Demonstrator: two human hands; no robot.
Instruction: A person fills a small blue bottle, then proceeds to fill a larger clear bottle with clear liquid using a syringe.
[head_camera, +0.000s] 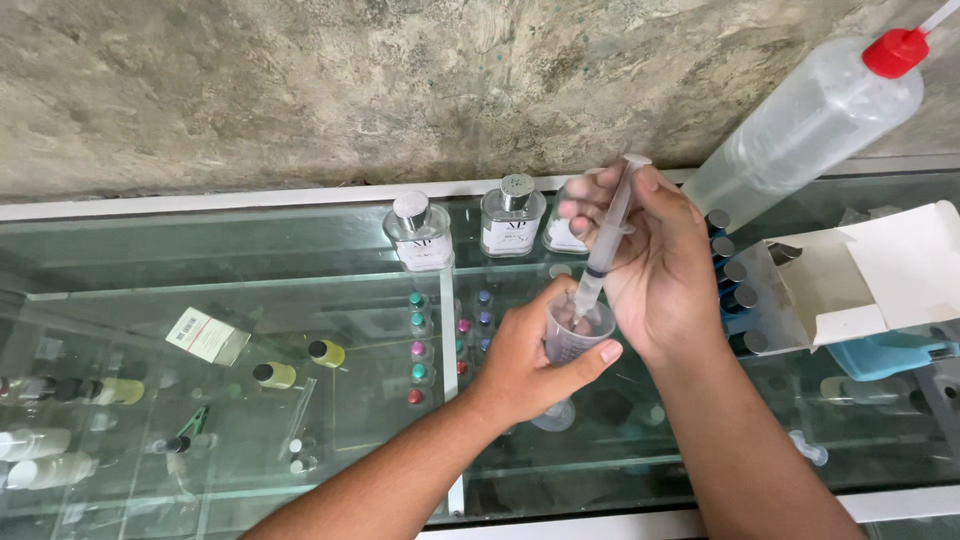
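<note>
— Clear plastic is most of it in the head view: the person's left hand (525, 355) is wrapped around a small measuring cup (580, 330), thumb across its near side, holding it above the glass counter (300, 260).

— And the right hand (655, 265)?

— It is closed on a syringe (605, 250), which stands nearly upright with its tip down in the cup's mouth. The fingers grip the barrel, and the plunger top shows just above them. Whether there is liquid in the barrel is hard to tell.

— So the hands are together?

— Close together, right above left, both over the middle of the counter.

— What lies around them?

— Far from the hands, by the rough wall, stand square glass bottles (420, 235) with silver caps. To the right, a tall squeeze bottle (800, 125) with a red nozzle leans over an open white carton (880, 275) of small dark-capped vials. Under the glass, on the left, lie yellow bottles (325, 353), and a row of coloured caps (416, 345) runs near the centre.
</note>
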